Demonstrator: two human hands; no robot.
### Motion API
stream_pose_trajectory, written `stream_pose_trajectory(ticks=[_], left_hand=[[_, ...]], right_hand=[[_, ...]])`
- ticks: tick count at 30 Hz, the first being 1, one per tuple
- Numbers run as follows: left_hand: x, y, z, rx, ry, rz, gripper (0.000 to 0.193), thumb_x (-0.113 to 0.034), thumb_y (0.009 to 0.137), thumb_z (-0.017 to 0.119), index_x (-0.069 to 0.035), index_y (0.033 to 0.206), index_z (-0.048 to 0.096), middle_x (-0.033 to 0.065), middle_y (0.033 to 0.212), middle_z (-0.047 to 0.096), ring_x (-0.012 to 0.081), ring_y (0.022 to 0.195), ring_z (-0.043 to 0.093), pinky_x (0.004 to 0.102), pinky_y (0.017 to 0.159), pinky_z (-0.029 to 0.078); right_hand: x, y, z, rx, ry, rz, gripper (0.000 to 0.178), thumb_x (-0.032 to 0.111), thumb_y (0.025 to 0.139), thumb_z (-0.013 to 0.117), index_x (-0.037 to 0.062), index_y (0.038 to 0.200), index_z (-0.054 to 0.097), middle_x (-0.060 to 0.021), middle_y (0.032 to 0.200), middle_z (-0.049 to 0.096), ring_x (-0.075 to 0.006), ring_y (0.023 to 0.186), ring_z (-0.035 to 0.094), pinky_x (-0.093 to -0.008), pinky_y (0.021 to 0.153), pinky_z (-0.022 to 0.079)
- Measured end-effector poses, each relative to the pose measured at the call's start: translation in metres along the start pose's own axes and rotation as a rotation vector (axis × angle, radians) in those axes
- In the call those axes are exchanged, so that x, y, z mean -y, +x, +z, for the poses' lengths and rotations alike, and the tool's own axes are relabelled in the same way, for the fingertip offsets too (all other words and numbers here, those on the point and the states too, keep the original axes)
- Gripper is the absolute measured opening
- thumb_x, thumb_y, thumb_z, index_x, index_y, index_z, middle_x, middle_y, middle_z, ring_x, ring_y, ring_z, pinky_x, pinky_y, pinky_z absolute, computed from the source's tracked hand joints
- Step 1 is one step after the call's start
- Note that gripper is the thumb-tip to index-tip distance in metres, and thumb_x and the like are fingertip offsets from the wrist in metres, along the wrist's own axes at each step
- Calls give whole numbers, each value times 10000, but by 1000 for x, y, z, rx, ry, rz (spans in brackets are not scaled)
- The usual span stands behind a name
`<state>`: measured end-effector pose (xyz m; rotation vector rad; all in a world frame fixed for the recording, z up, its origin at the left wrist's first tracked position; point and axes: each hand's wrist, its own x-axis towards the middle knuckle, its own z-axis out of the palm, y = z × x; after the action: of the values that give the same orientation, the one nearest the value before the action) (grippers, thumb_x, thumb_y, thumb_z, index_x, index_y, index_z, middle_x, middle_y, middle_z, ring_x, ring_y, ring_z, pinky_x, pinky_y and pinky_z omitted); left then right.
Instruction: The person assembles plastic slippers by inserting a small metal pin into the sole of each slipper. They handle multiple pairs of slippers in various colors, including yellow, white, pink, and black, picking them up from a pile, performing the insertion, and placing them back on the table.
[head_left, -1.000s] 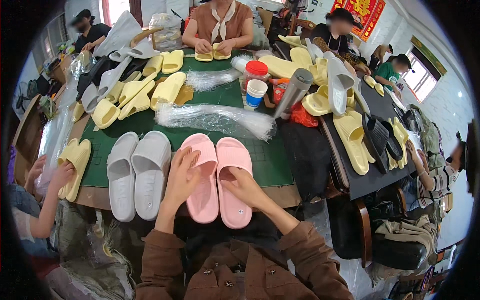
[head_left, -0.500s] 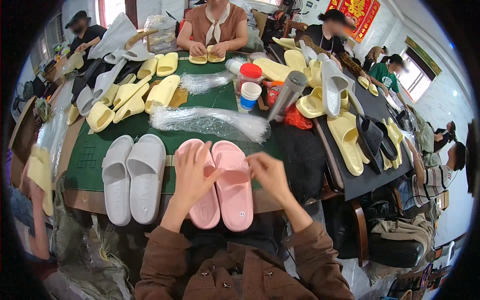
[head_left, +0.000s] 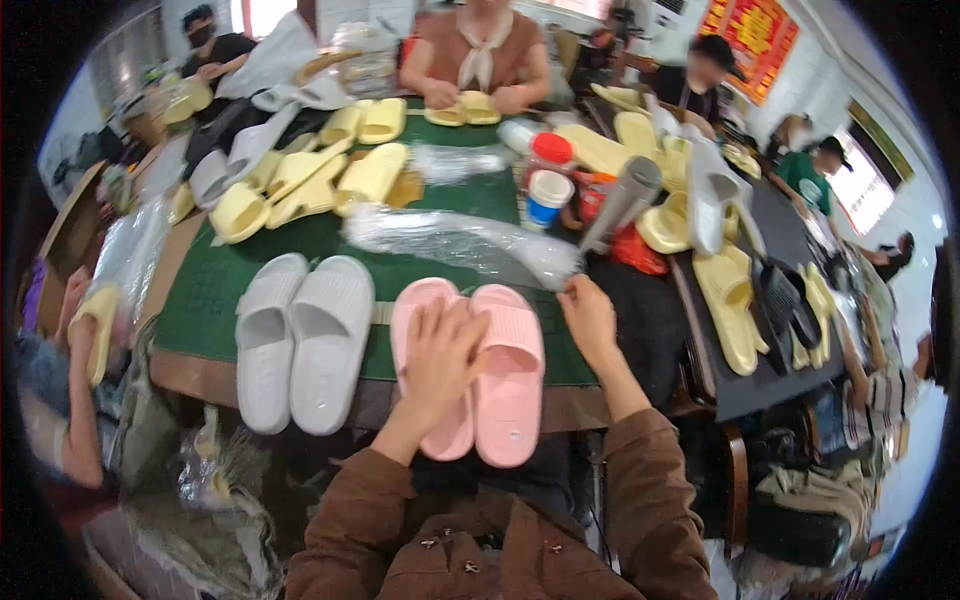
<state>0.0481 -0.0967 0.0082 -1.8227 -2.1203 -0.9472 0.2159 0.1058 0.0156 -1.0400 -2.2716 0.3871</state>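
A pair of pink slide slippers (head_left: 508, 400) lies side by side at the table's near edge, toes away from me. My left hand (head_left: 440, 355) rests over the left pink slipper's strap, open with its fingers spread, and reaches toward the right one. My right hand (head_left: 590, 318) is at the right end of a long bundle of clear plastic strands (head_left: 450, 240), its fingertips pinched together on the strand ends. How many strands it pinches is too blurred to tell. Left of the pink pair lies a pair of grey slide slippers (head_left: 330, 350).
Yellow slippers (head_left: 370, 180) are piled at the far left; more yellow, grey and black ones (head_left: 725, 300) cover the right-hand table. A steel tumbler (head_left: 622, 200), a paper cup (head_left: 548, 198) and a red-lidded jar (head_left: 551, 152) stand beyond my right hand. Across the table, a person handles yellow slippers (head_left: 462, 108).
My right hand has left the right pink slipper's strap and reached out to the strand bundle's end. My left hand stays on the pink pair. The whole view has shifted.
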Motion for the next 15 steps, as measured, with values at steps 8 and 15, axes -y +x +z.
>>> stream_pose_trajectory(ticks=[8, 15], left_hand=[[0, 1, -9, -67, -45, 57, 501, -394, 799, 669, -159, 1234, 591, 128, 1293, 507, 402, 1215, 423, 561, 1025, 295], [12, 64, -7, 73, -147, -107, 432, -395, 867, 597, -53, 1130, 628, 140, 1218, 572, 335, 1091, 552, 523, 949, 373]], right_hand=[[-11, -5, -2, 42, -23, -86, 181, 52, 835, 625, 24, 980, 521, -199, 861, 618, -401, 824, 610, -473, 716, 478], [-4, -17, -29, 8, -201, -157, 52, 96, 893, 557, 51, 914, 544, -162, 904, 563, -402, 808, 600, -482, 671, 483]])
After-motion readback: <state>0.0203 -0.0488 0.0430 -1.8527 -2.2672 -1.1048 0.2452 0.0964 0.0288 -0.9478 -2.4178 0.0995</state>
